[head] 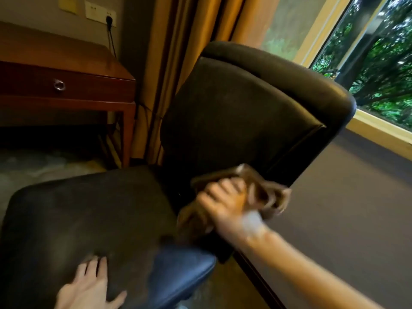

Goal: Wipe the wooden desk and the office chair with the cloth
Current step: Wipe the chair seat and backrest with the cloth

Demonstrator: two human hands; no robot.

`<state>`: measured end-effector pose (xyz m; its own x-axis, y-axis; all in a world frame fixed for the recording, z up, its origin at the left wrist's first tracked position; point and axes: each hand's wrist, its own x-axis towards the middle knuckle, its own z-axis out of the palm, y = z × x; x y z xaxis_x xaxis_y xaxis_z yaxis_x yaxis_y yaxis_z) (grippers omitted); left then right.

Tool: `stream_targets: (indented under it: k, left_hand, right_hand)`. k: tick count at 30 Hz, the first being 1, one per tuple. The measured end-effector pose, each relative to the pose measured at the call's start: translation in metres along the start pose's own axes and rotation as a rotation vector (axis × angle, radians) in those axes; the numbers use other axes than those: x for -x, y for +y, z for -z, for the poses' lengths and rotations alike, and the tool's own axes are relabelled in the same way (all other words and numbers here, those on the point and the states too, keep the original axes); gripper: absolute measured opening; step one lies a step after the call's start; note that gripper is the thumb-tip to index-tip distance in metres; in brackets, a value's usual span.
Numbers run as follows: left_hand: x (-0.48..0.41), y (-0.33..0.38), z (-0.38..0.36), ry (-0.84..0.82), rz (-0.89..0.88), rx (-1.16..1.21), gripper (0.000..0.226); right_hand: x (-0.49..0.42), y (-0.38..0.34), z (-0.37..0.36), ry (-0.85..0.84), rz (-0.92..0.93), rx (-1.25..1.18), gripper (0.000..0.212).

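Right hand point(225, 204) grips crumpled brown cloth point(265, 195) against black chair point(245, 112).

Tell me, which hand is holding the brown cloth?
The right hand grips the crumpled brown cloth against the black leather office chair. The left hand lies flat and empty on the seat.

one chair point(223, 112), one desk point(66, 61), one cloth point(263, 192)
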<state>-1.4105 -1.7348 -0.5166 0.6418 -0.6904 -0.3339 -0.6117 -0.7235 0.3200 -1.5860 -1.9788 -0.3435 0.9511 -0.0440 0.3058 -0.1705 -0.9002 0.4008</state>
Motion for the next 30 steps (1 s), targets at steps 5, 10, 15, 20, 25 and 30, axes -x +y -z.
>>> stream_targets:
  k: [5,10,15,20,25,30]
  left_hand:
    - [0.015,0.003,-0.002,0.032,-0.05,0.007,0.113]
    - [0.014,0.004,0.0,0.029,-0.02,0.041,0.112]
    - [0.016,0.004,-0.008,0.056,0.001,-0.062,0.111]
    - [0.015,0.004,-0.002,0.055,-0.039,-0.058,0.11]
    - [0.017,-0.004,-0.003,0.155,-0.091,-0.091,0.098]
    - [-0.023,-0.023,0.009,0.221,-0.046,-0.058,0.057]
  right_hand:
    - [-0.056,0.101,0.125,0.475,-0.393,0.433,0.04]
    - [-0.061,0.129,0.108,0.063,-0.56,0.438,0.063]
    - [-0.05,0.066,0.03,-0.024,-0.387,0.469,0.031]
    - [-0.027,-0.027,-0.084,-0.589,0.05,0.526,0.023]
    - [0.028,-0.051,-0.116,-0.572,0.021,0.195,0.04]
    - [-0.031,-0.001,-0.033,0.114,0.182,0.176,0.024]
